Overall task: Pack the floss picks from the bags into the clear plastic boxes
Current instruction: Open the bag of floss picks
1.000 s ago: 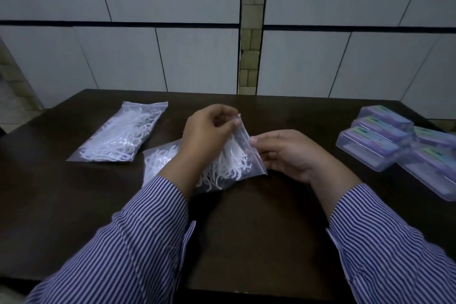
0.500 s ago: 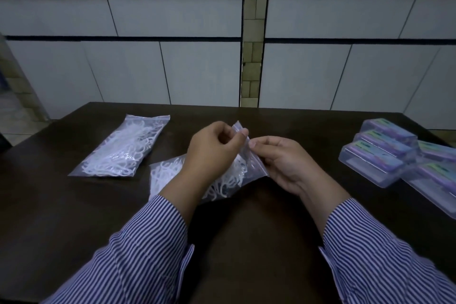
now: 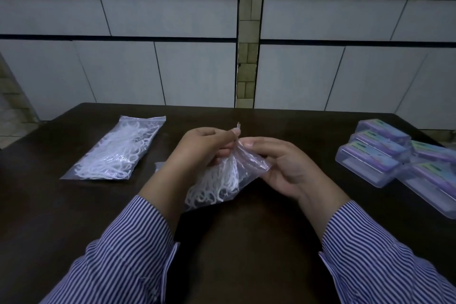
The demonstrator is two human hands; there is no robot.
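- The left hand (image 3: 197,148) and the right hand (image 3: 283,168) held one bag of floss picks (image 3: 222,180) above the dark surface (image 3: 246,242); the fingers of both pinched its top edge.
- A second bag (image 3: 116,150) lay at the left.
- The clear plastic boxes (image 3: 375,155) stood closed at the right.
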